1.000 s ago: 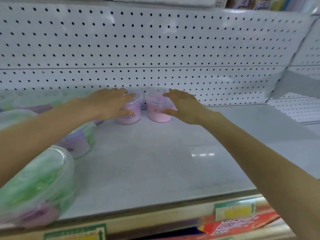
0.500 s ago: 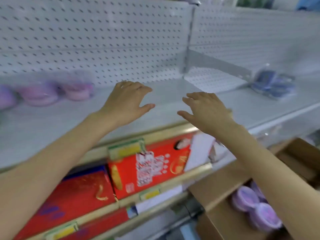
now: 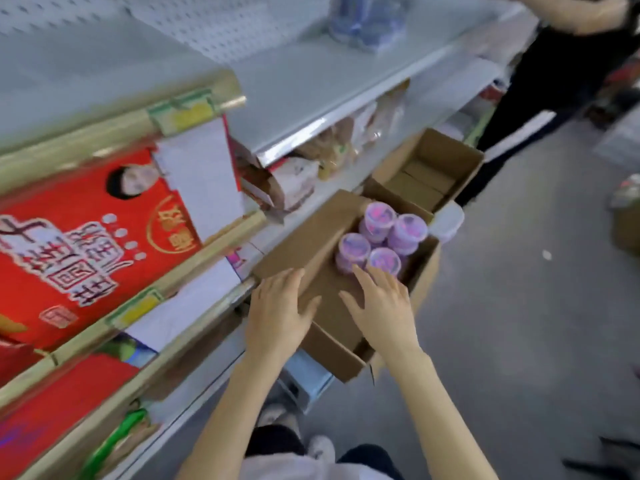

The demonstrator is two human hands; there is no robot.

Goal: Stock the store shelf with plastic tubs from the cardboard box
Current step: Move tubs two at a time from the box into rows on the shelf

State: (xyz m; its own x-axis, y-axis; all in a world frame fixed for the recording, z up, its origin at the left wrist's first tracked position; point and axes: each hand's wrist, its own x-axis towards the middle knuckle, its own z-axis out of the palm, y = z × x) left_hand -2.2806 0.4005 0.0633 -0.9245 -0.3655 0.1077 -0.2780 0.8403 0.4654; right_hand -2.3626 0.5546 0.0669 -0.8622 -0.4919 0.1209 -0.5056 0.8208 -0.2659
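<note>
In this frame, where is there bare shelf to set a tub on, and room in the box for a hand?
The white upper shelf is bare from its front edge back to the blue packets. In the brown cardboard box, the near half, under the left hand and right hand, is free; four purple-lidded plastic tubs crowd its far corner.

Bare forearms (image 3: 221,410), wht top (image 3: 304,470), dk trousers (image 3: 273,442).

The cardboard box (image 3: 304,237) is matt brown paperboard, a little rough. The plastic tubs (image 3: 354,247) have glossy lids. The shelf (image 3: 294,84) looks like smooth painted metal. The red gift box (image 3: 69,209) is shiny printed card.
</note>
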